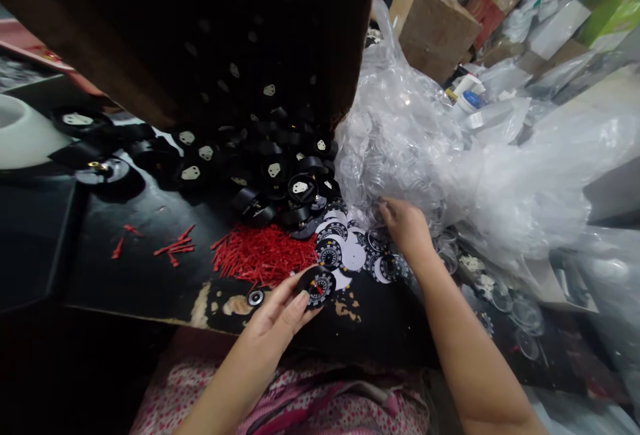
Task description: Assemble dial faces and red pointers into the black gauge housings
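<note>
My left hand point(285, 315) grips a round black gauge point(319, 287) by its rim, thumb in front. Its dial has white markings and a red pointer. At the lower edge of a clear plastic bag point(400, 115), my right hand point(407, 225) has its fingers curled among clear round covers point(380, 182). What those fingertips pinch is hidden. Between the hands lie printed black-and-white dial discs point(330, 252), some showing plain white backs point(354, 256). A heap of red pointers point(265, 253) lies just beyond the left hand.
Black round housings point(275, 172) spill from a large dark box point(240, 35) at the back. A few loose red pointers point(175, 246) and a small ring point(255, 298) lie on the black table point(140, 275). Cardboard boxes point(433, 25) and plastic bags crowd the right.
</note>
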### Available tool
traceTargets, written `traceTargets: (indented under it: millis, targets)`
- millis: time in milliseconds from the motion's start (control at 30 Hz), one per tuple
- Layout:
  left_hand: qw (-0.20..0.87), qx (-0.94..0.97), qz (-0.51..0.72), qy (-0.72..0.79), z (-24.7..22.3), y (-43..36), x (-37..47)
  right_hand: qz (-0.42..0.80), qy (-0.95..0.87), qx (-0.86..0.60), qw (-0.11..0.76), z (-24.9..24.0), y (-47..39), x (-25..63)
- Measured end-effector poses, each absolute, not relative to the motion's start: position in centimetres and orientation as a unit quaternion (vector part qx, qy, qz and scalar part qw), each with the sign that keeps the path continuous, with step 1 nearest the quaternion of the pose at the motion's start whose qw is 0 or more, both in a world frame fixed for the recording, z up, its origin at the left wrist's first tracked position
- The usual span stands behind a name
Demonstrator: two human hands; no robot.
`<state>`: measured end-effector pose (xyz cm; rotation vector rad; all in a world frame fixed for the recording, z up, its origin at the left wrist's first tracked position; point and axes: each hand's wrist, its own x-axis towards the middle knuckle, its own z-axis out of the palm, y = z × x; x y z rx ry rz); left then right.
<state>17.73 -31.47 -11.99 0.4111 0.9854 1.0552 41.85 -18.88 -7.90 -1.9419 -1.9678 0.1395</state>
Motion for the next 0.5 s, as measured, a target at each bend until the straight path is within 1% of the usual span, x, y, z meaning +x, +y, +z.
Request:
traceTargets:
  millis: [133, 200, 267, 333, 433, 500]
  targets:
    - [0.743, 0.123, 0.507, 0.419, -11.0, -31.4, 18.7, 0.058, -0.702, -0.67, 0.235, -6.7, -22.3, 40.4]
    - [0.77, 0.075, 0.494, 0.396, -10.2, -31.2, 19.3, 0.097, -0.743, -0.608, 0.264, -6.7, -24.9, 38.2]
    - [0.785, 0.018, 0.475, 0.396, -9.6, -30.9, 19.6, 0.14, -0.797, -0.528, 0.256, -7.0, -27.2, 35.9]
    - [0.786, -0.016, 0.47, 0.402, -9.3, -30.7, 19.6, 0.136, -0.821, -0.499, 0.242, -7.5, -28.7, 34.2]
    - [0.796, 0.004, 0.474, 0.378, -9.4, -30.7, 19.3, 0.103, -0.836, -0.491, 0.223, -7.8, -29.7, 33.3]
    - [0.79, 0.039, 0.482, 0.376, -9.7, -30.9, 19.2, 0.105, -0.845, -0.475, 0.22, -7.6, -29.8, 33.5]
